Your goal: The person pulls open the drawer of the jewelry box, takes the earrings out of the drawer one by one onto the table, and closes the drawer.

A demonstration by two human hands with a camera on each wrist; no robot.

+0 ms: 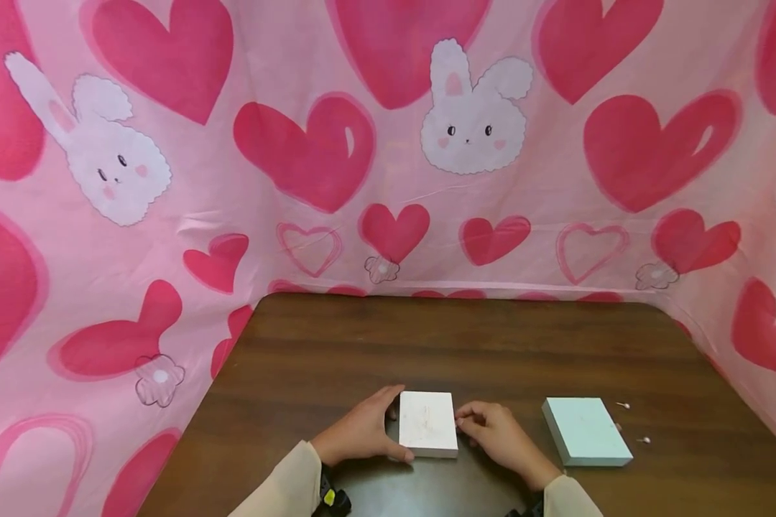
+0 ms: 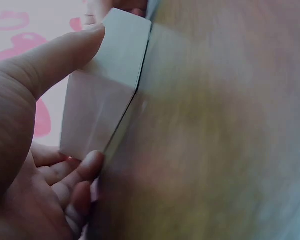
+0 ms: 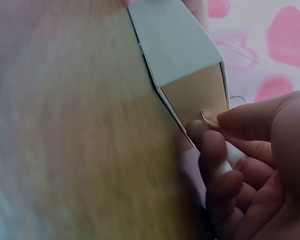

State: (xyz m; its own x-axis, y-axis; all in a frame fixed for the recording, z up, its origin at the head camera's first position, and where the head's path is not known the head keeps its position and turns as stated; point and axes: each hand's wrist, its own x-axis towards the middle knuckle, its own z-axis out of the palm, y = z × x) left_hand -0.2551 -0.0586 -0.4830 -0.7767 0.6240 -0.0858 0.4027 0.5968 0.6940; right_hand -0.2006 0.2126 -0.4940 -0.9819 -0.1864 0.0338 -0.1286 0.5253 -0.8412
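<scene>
Surface [image 2: 205, 125] blurred in both wrist views, sleeves [image 1: 287, 480] cropped by head view's edge, thin cord [image 3: 204, 118] partly hidden by right grip [image 3: 255, 172]

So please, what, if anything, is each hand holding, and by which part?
The left hand grips the white box by its left end; the right hand pinches its thin tab.

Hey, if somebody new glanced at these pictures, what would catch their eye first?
Probably the pink sheet of red hearts and white rabbits filling the background behind the brown table. Next, low in the middle of the head view, the left hand grips a white box while the right hand pinches a small tab on its right side. A pale green box sits farther right.
</scene>
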